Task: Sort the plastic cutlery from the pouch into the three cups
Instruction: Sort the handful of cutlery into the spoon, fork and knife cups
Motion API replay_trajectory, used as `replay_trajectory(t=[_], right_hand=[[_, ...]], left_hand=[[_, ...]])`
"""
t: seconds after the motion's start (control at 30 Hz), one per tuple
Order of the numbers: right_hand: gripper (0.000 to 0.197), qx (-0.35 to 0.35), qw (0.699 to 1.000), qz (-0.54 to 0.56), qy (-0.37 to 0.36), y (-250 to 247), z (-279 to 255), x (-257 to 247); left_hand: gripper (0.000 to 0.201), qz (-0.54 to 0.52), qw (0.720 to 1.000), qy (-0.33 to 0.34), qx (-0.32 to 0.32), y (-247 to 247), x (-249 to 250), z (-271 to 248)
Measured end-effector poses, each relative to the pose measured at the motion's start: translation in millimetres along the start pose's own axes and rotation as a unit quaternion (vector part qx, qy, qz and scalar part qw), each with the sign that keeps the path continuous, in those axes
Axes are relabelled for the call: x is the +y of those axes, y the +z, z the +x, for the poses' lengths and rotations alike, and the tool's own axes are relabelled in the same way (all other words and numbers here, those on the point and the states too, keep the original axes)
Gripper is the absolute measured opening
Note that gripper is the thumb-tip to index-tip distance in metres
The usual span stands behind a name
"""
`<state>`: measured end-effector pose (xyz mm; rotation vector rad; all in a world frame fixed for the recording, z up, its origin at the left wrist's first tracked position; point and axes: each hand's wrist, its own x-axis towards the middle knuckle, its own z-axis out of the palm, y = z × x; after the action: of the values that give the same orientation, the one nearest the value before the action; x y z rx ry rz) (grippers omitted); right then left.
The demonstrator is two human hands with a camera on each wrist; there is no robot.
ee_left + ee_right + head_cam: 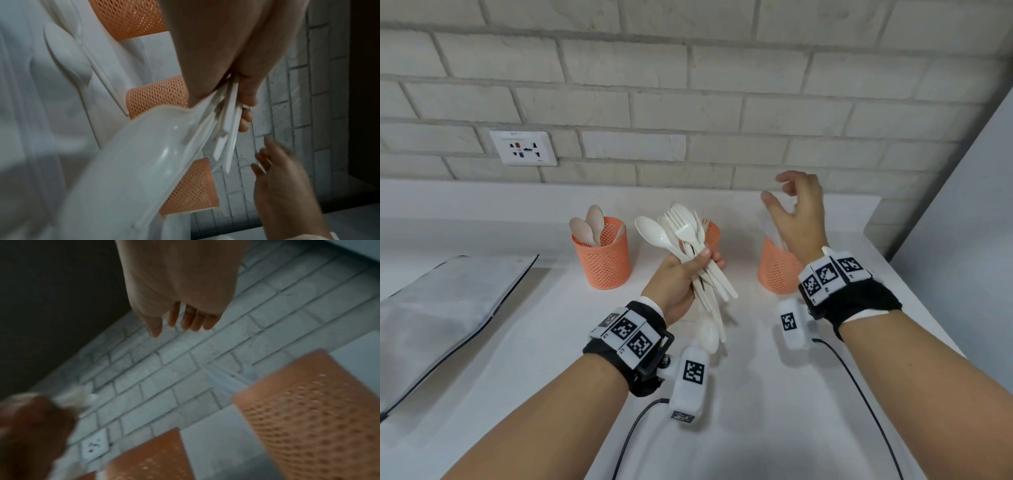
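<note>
My left hand (690, 270) grips a bundle of white plastic cutlery (685, 236) with spoons and forks fanned upward, handles hanging below the fist; the same bundle (224, 123) fills the left wrist view. Three orange mesh cups stand along the counter: the left cup (602, 257) holds several spoons, the middle cup (712, 236) sits behind the bundle, the right cup (777, 270) holds white knives (770, 226). My right hand (794, 205) hovers above the right cup, fingers loose and empty, also seen as the right hand (180, 321).
A grey zip pouch (441, 315) lies flat at the left on the white counter (756, 394). A brick wall with a socket plate (524, 148) runs behind the cups. A white side panel (962, 212) closes off the right.
</note>
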<state>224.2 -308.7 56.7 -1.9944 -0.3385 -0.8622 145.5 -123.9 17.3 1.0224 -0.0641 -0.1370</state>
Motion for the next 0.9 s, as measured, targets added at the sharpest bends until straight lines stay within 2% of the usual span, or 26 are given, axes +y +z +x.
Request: replay_trajectory(t=[0.03,0.1,0.17,0.2,0.3,0.43,0.57,0.67,0.73,0.8,0.9], right_hand=[[0.016,-0.043,0.999,0.028,-0.014,1.1,-4.5,-13.7],[0.003,-0.184,0.98,0.072,0.001,5.7,-16.6,-38.7],[0.014,-0.277,0.955,0.093,0.044,13.4,-29.1,-53.0],[0.019,-0.293,0.947,0.106,0.073,17.3,-34.4,-57.8],[0.02,-0.301,0.94,0.107,0.118,26.1,-42.0,-65.1],[0.011,-0.325,0.938,0.074,0.097,31.1,-47.6,-78.7],[0.015,-0.286,0.949,0.062,0.118,35.8,-46.3,-88.1],[0.013,-0.245,0.954,0.097,0.144,38.0,-46.4,-95.7],[0.012,-0.238,0.944,0.153,0.173,38.7,-49.4,-100.5],[0.013,-0.26,0.926,0.19,0.2,41.8,-55.6,-102.2],[0.011,-0.336,0.906,0.18,0.185,52.2,-71.1,-97.3]], left_hand=[[0.01,0.003,1.0,0.0,0.007,0.8,-1.1,0.0],[0.012,0.012,1.0,0.007,0.011,2.9,-1.7,-1.0],[0.016,0.04,0.999,0.019,0.012,4.2,-1.1,-3.0],[0.019,0.055,0.998,0.022,0.016,4.5,0.1,-4.9],[0.019,0.081,0.996,0.018,0.024,0.9,2.4,-11.5],[0.018,0.086,0.996,0.019,0.012,-5.5,7.8,-22.1],[0.02,0.048,0.999,0.005,-0.002,-16.4,16.3,-28.8],[0.016,0.036,0.999,0.003,0.027,-26.1,19.1,-30.8],[0.013,0.015,0.998,0.002,0.059,-31.0,21.5,-32.0],[0.013,-0.009,0.997,0.012,0.073,-34.5,25.5,-32.6],[0.016,-0.019,0.997,0.022,0.072,-35.4,32.0,-33.7]])
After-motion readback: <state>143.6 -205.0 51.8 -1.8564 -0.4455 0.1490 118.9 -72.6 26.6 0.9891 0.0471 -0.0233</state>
